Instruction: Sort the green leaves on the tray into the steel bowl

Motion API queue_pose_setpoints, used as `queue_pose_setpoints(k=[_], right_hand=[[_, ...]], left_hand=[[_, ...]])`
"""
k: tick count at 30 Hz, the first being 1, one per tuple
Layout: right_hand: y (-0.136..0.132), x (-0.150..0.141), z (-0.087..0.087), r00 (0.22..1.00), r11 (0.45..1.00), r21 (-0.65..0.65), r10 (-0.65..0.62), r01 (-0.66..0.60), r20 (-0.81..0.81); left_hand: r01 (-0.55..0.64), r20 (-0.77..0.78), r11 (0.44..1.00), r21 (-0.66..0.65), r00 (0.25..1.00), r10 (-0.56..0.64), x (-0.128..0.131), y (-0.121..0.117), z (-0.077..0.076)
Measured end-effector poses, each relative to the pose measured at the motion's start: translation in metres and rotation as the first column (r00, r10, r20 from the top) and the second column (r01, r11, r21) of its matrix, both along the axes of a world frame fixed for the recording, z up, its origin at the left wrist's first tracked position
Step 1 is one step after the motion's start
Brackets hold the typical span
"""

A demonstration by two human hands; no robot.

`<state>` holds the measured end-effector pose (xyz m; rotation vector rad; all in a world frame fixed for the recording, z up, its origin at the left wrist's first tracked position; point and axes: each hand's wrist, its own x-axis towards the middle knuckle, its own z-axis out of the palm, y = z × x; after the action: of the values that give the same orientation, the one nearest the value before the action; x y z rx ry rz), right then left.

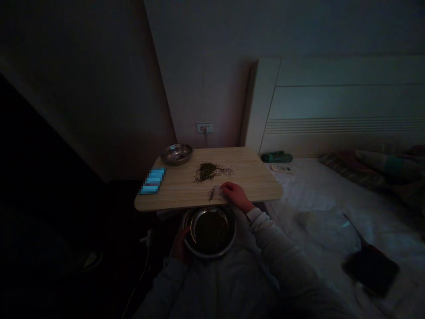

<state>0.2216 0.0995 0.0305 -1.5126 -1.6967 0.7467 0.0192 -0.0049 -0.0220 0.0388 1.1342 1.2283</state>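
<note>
The room is dim. My left hand (181,247) grips the left rim of a steel bowl (210,231) that holds dark small bits and sits in my lap just under the table's front edge. My right hand (235,195) rests on the wooden table (252,177) near its front edge, fingers curled over a small smear of dark bits (212,193). Farther back lies a pile of dark green bits (206,171). A second, smaller steel bowl (176,153) stands at the table's back left corner.
A blue blurred flat object (153,180) lies on the table's left side. A wall socket (204,128) is behind the table. To the right is a bed with a headboard (332,106), a green bottle (276,157), a remote (281,168) and a dark tablet (371,268).
</note>
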Motion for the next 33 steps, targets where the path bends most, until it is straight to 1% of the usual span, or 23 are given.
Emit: queue_pose_setpoints(k=[5,7,11,15,18,21,24,28,33], right_hand=[[0.002,0.001,-0.002,0.999,1.000,0.025,0.007,-0.006,-0.031],[0.002,0.000,-0.002,1.000,1.000,0.026,-0.002,0.003,-0.027],[0.002,0.000,-0.001,1.000,1.000,0.010,-0.024,0.024,-0.017],[0.001,0.000,0.000,1.000,1.000,0.020,-0.013,0.014,-0.021],[0.000,0.000,0.001,1.000,1.000,0.011,-0.012,0.013,-0.012],[0.000,-0.001,0.002,1.000,1.000,-0.001,-0.020,0.020,-0.021],[0.000,-0.001,0.002,0.999,1.000,-0.005,-0.030,0.029,-0.029],[0.001,-0.001,0.002,0.999,1.000,0.006,-0.024,0.024,-0.032],[0.000,-0.001,0.002,1.000,0.999,0.015,-0.028,0.028,-0.004]], left_hand=[[0.030,-0.004,0.999,0.042,1.000,-0.030,-0.005,0.001,-0.011],[0.034,-0.015,0.998,0.054,0.999,-0.033,-0.005,0.002,-0.013],[-0.005,-0.055,1.000,0.029,0.998,0.007,-0.003,0.002,-0.009],[-0.004,-0.042,0.999,0.038,0.999,0.006,-0.001,0.000,-0.002],[-0.010,-0.047,1.000,0.006,0.999,0.010,-0.001,0.000,0.000],[-0.001,-0.038,1.000,-0.011,0.999,0.001,-0.002,0.000,-0.002],[-0.006,-0.040,1.000,0.019,0.999,0.006,-0.004,0.002,-0.006],[0.018,-0.010,0.999,0.044,1.000,-0.018,-0.005,0.002,-0.012],[0.022,0.004,0.999,0.037,1.000,-0.023,-0.005,0.001,-0.012]])
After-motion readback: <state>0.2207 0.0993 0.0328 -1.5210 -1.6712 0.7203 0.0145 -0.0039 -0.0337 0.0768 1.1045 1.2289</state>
